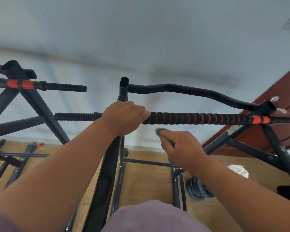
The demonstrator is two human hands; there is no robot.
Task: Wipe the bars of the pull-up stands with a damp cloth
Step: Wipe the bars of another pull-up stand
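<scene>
Both arms raised forward, left hand gripping, right hand pinching.

Left hand [126, 117]: forearm extended up from lower left, knuckles up, fingers curled over the bar [196, 118], thumb tip pointing right along it. Right hand [181, 148]: forearm in from lower right, sits lower and just right of the left, below the bar, not touching it, fingers curled, pinching a small grey cloth [159, 131] at the fingertips.

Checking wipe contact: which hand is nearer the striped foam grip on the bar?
Left. The left hand grips the bar, its thumb touching the striped foam grip's left end. The right hand is below the grip, apart from it, holding a grey cloth.
</scene>
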